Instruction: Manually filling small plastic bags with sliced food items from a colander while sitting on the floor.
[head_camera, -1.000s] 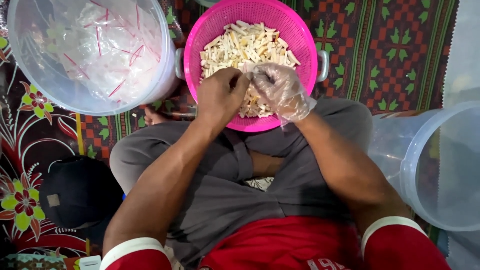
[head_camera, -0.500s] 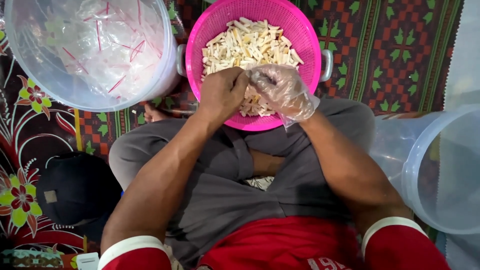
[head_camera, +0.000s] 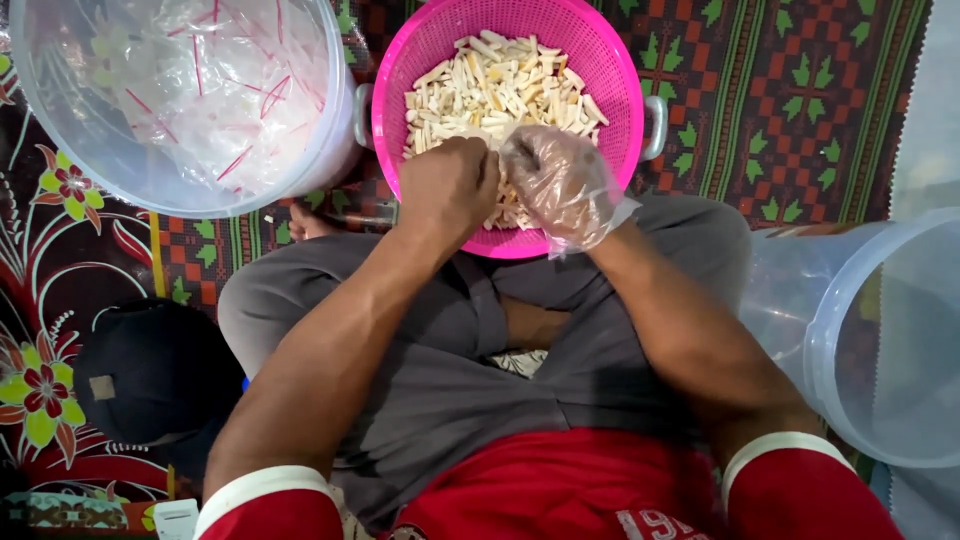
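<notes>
**Both hands at the pink colander**

Head view: my left hand is curled closed and my gloved right hand pinches shut beside it, the 2 touching over the sticks at the near rim of the colander. What they grip is hidden. I'd keep the work low over the colander so bits drop inside. The lined tub sits close on the left, a clear tub on the right; open mat lies beyond.

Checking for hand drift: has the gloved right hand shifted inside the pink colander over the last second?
No. The right hand stays at the near rim of the pink colander, beside the left hand.
</notes>
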